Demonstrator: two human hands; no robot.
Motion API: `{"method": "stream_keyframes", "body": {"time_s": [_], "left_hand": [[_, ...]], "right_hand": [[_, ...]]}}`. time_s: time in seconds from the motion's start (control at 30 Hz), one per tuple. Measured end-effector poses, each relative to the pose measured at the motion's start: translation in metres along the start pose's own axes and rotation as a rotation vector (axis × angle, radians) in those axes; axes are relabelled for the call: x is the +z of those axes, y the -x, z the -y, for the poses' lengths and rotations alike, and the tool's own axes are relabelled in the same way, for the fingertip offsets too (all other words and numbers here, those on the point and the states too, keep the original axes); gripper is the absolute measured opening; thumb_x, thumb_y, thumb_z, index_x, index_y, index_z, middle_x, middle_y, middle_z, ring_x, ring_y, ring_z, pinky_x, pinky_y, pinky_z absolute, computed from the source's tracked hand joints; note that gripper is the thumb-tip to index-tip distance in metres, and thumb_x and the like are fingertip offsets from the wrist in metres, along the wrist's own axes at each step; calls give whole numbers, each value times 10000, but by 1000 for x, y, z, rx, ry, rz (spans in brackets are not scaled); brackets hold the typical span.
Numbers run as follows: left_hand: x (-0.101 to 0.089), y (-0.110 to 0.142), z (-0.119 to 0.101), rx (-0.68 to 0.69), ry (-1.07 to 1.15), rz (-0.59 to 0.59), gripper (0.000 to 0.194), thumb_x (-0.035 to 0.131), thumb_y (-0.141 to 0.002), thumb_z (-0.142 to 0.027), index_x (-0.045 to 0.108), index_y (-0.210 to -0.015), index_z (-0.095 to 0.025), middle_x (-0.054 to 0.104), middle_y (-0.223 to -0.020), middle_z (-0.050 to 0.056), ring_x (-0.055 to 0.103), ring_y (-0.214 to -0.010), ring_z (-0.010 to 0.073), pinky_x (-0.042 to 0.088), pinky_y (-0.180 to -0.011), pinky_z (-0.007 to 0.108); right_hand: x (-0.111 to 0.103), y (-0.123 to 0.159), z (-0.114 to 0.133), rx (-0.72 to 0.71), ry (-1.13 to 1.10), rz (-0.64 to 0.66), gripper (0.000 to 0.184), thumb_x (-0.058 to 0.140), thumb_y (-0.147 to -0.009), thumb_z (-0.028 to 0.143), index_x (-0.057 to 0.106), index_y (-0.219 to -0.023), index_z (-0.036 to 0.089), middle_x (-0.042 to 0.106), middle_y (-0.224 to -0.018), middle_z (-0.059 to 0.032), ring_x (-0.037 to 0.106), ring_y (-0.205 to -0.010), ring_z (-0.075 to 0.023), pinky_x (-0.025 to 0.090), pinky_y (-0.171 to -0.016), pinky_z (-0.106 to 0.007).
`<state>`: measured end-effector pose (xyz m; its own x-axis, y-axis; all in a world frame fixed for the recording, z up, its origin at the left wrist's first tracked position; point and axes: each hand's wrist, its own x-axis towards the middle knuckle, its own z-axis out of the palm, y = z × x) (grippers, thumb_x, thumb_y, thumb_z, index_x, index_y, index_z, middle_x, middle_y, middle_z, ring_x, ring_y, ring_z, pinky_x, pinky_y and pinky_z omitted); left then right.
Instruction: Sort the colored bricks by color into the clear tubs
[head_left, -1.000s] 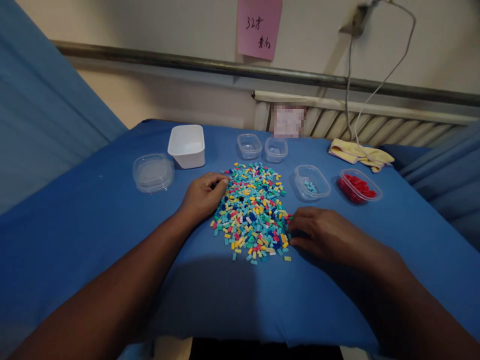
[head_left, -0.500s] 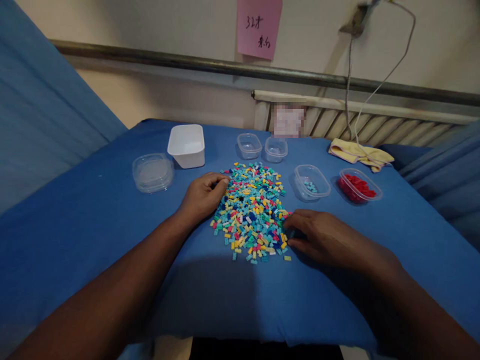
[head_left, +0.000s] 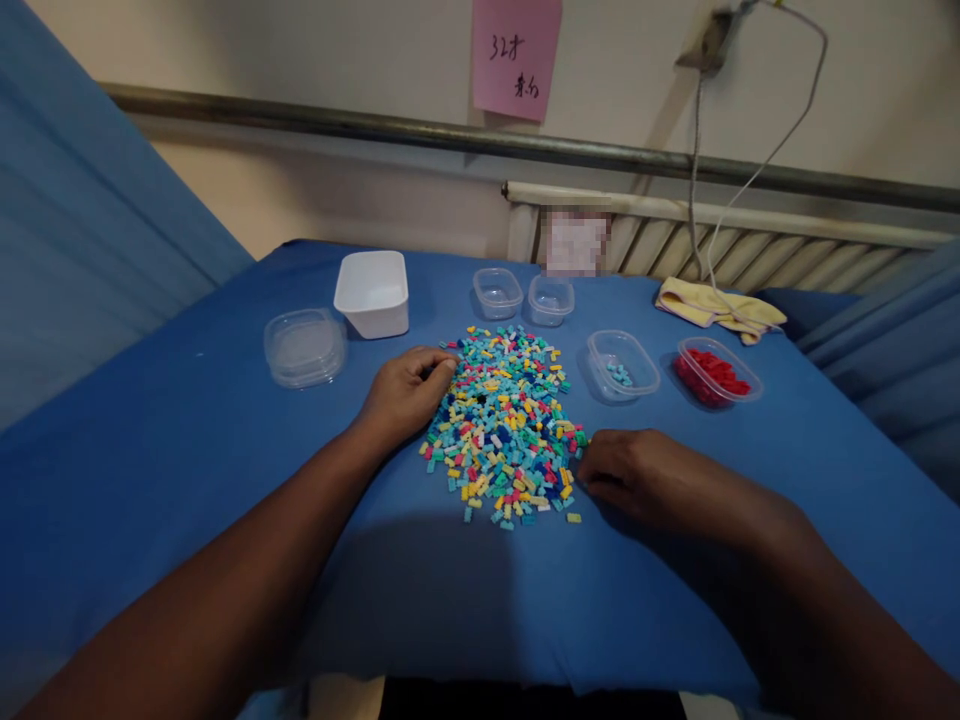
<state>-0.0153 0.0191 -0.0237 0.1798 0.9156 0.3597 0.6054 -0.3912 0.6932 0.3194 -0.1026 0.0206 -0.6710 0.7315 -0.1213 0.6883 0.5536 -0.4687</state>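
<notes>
A spread-out pile of small toy building bricks in blue, teal, yellow, pink and white lies in the middle of the blue cloth. My left hand rests at the pile's upper left edge, its fingers curled and the thumb beside them; what they hold, if anything, is hidden. At the lower right edge of the pile is my right hand, fingers bent and drawn together. Its fingertips face the bricks, and whatever is between them cannot be seen. A clear plastic tub holding a few light blue bricks stands beyond the right hand.
Red bricks fill another clear tub at the right. Two small clear tubs stand behind the pile. A white bin and stacked clear lids or tubs are at the left. A yellow cloth lies by the radiator.
My right hand has drawn back slightly to the right from the pile's edge, and its fingers have come closer together. My left hand stays in place.
</notes>
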Motion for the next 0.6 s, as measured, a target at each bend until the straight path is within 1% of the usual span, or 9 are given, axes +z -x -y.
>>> {"method": "stream_keyframes", "body": {"time_s": [0.1,0.17,0.23,0.33,0.4,0.47,0.5,0.53,0.6], "left_hand": [[0,0,1,-7,-12,-2,313,608,-993,-448,821,-980,-219,808,-1014,58,744,-969,248,562,-916,377],[0,0,1,-9,-12,-3,312,608,-991,-448,821,-980,-221,810,-1017,57,745,-977,250,562,-919,377],[0,1,1,-5,-5,-3,308,610,-989,-448,820,-977,-223,812,-1022,56,745,-981,249,566,-925,376],[1,0,0,3,4,-2,308,611,-987,-448,816,-950,-221,809,-1000,56,744,-967,246,573,-914,370],[1,0,1,5,-3,-2,307,613,-987,-448,816,-943,-222,806,-991,53,743,-964,245,572,-912,369],[1,0,2,4,-10,-6,303,616,-988,-448,818,-956,-224,806,-997,50,743,-961,244,570,-919,370],[1,0,2,4,-13,-6,303,617,-989,-450,820,-963,-225,806,-1003,50,744,-961,243,569,-924,371],[1,0,3,5,-12,-4,306,617,-991,-453,821,-970,-226,806,-1006,50,744,-962,244,568,-926,372],[1,0,3,4,-8,3,315,613,-996,-461,822,-980,-226,807,-1010,52,745,-967,246,566,-928,374]], "right_hand": [[0,0,0,-9,27,-29,186,570,-1040,155,725,-963,222,752,-941,-33,679,-825,-179,483,-750,-295],[-2,0,-7,-16,45,-135,171,574,-1042,175,726,-976,217,750,-936,-38,687,-821,-184,498,-753,-304],[-8,0,-20,11,79,-359,155,587,-1045,211,736,-1003,214,758,-953,-52,705,-845,-202,522,-766,-323],[-17,0,-44,126,166,-774,127,647,-1026,265,756,-1065,214,773,-984,-74,720,-852,-230,560,-789,-368],[-20,0,-55,174,214,-933,150,683,-1010,279,763,-1117,211,777,-991,-85,720,-838,-242,575,-800,-398],[-19,-2,-56,157,214,-968,157,683,-1014,275,765,-1133,212,783,-993,-90,728,-857,-253,580,-807,-410],[-16,-3,-53,124,192,-945,149,672,-1023,269,764,-1128,218,788,-1000,-90,735,-881,-255,581,-812,-407],[-12,-5,-48,79,158,-891,142,655,-1036,259,763,-1122,224,793,-1011,-86,743,-904,-252,581,-816,-397],[-2,-11,-32,-26,70,-710,145,621,-1062,242,758,-1110,234,795,-1013,-73,748,-912,-231,579,-806,-364]]}}
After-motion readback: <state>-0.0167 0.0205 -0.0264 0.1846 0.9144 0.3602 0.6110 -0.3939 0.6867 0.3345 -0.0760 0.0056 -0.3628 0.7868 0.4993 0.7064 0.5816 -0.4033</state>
